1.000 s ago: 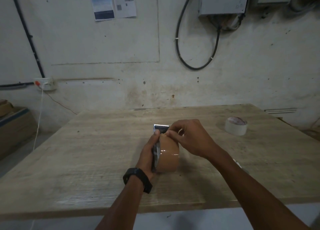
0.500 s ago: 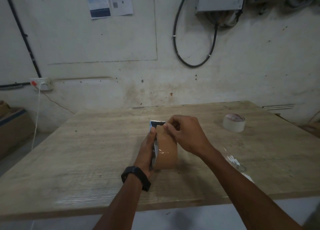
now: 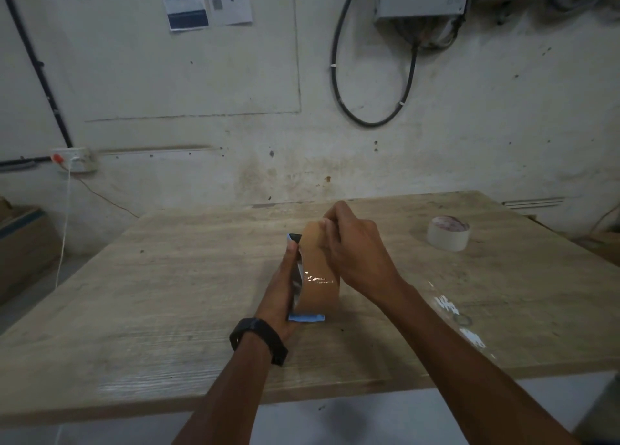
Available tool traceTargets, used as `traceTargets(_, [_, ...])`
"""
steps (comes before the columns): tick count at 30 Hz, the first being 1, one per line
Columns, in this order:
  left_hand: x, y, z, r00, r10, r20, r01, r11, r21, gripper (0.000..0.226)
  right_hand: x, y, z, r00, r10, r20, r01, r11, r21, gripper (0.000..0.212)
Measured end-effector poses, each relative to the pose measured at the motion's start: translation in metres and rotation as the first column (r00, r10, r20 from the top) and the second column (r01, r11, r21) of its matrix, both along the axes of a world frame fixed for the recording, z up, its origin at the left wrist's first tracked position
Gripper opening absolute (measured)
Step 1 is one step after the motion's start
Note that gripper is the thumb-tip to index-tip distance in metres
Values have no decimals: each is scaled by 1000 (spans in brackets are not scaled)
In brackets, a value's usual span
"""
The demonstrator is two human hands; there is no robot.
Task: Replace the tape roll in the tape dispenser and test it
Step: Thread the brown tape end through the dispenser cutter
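The left hand (image 3: 280,297) grips the tape dispenser (image 3: 295,277) above the counter (image 3: 167,293). The right hand's (image 3: 355,253) fingers (image 3: 327,225) pinch the brown tape (image 3: 317,270) end, stretched up off its roll. A white tape roll (image 3: 448,234) lies well apart to the right.

Both forearms reaching in from the near edge, converging mid-scene. Left hand (image 3: 280,292) low, wrapped around the tape dispenser (image 3: 295,277) from the left, thumb up along its far end, black band on the wrist. Right hand (image 3: 355,250) raised just right of it, knuckles up, fingertips (image 3: 323,225) pinching the brown tape strip's (image 3: 313,253) far end.
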State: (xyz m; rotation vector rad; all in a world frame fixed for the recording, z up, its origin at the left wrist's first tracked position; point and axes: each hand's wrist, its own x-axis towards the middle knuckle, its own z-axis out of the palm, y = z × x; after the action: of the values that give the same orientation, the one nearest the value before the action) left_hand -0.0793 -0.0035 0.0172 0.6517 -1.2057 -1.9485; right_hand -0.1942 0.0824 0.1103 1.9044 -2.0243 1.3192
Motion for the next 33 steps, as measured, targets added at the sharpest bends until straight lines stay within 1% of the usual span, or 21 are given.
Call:
traceTargets(2, [0,0,0,1000,-9,-8,9,1000,-5,77,2,-1,-1,997,-15,72,15,1000,-5,13])
traceTargets(4, [1,2,2,1000,-11,-22,10,1000,-29,73,2,-3,-2,989,-31,145,30,1000,7,13])
traceTargets(6, [2,3,3,1000,-7,-22,6,999,-47,73,-1,-5,-3,981,-36,188,33,999,18,15])
traceTargets(8, [2,2,3,1000,-10,-13,9,999,-50,81,-5,-6,-3,974,-36,223,31,999,27,18])
traceTargets(10, [1,2,2,1000,-25,-7,24,998,-51,91,-9,-5,-3,970,-31,240,27,999,18,19])
traceTargets(12, [0,1,0,999,-42,-7,41,998,-55,96,-11,-3,-3,968,-22,249,18,1000,18,19])
traceTargets(15, [0,0,-1,998,-57,-2,57,997,-57,99,-11,-4,-5,964,-16,264,16,1000,2,19])
traceTargets(17, [-2,-1,-2,999,-32,3,33,998,-60,101,-10,-7,-6,967,-44,251,43,999,12,18])
traceTargets(19, [-2,0,-2,1000,-8,-4,8,998,-62,96,-10,-10,-8,959,-86,270,81,996,30,15])
traceTargets(21, [0,1,0,1000,4,-5,-4,998,-55,84,-11,-10,-8,922,-105,373,90,994,57,14])
traceTargets(23, [2,3,2,1000,0,-1,0,999,-50,74,-13,-10,-9,856,-100,507,66,994,85,15])
traceTargets(25, [2,3,2,1000,11,7,-11,999,-52,79,-14,-8,-8,795,-115,595,49,991,127,18])
traceTargets(27, [3,4,3,1000,15,11,-15,997,-72,85,-16,-11,-7,755,-124,644,29,987,155,17])
traceTargets(30, [3,4,3,1000,11,2,-11,996,-90,79,-19,-15,-5,695,-143,705,-17,977,215,19])
traceTargets(33, [2,6,4,1000,3,1,-3,995,-102,95,-22,-16,-2,651,-183,736,-58,955,290,15])
